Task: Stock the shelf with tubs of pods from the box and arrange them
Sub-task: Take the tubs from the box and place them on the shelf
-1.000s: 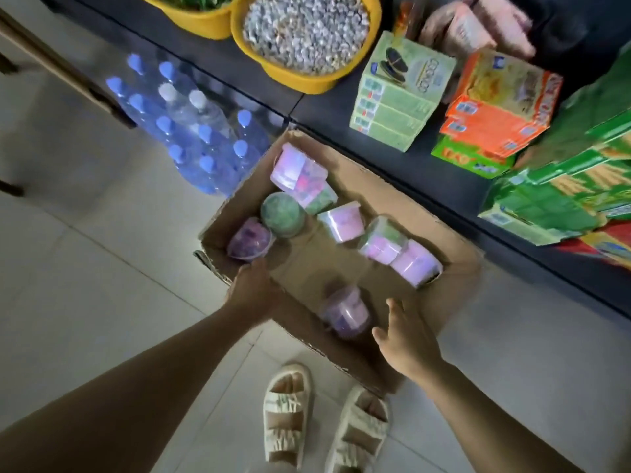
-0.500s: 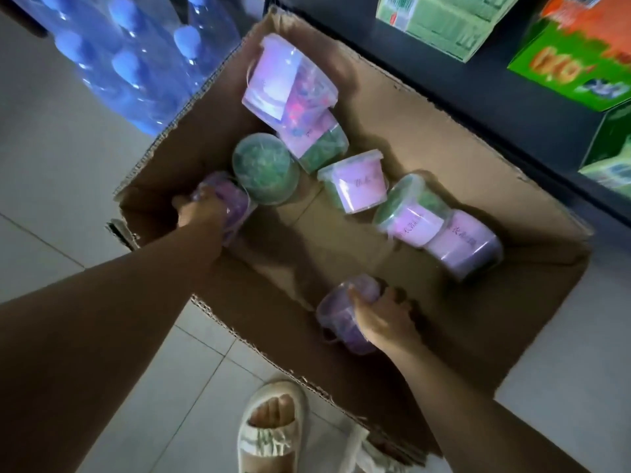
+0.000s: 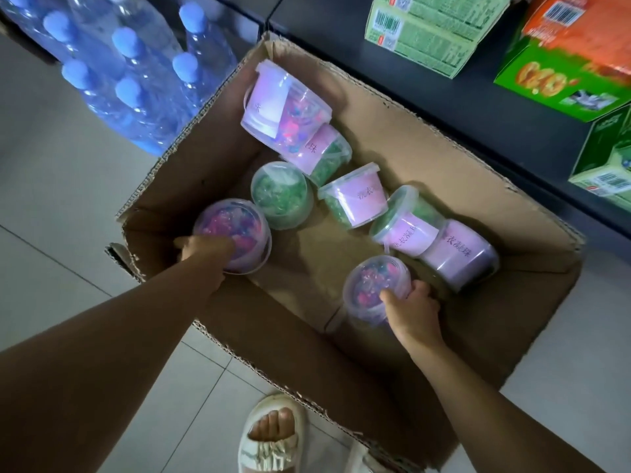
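Head view, looking down into an open cardboard box (image 3: 358, 339) on a tiled floor. Left hand (image 3: 201, 249) at centre left grips an upright tub of pink-purple pods (image 3: 235, 230) by its near side; the fingers are mostly hidden behind the wrist and tub wall. Right hand (image 3: 411, 307) at lower centre holds a second upright tub (image 3: 374, 283), thumb on the lid rim, fingers curled round the far side and out of sight.

Remaining tubs in the box: one upright green-filled tub (image 3: 281, 192) just beside the left-hand tub; several lying on their sides in a diagonal row towards the upper centre, with lilac labels only partly legible. The topmost tub (image 3: 283, 107) overlaps the one below.

Dark shelf (image 3: 444, 107) along the upper right carries green and orange cartons (image 3: 560, 73), blurred and cut off by the frame edge. Water bottles (image 3: 136, 70) with blue caps stand upper left. One sandalled foot (image 3: 269, 435) shows at the bottom edge.
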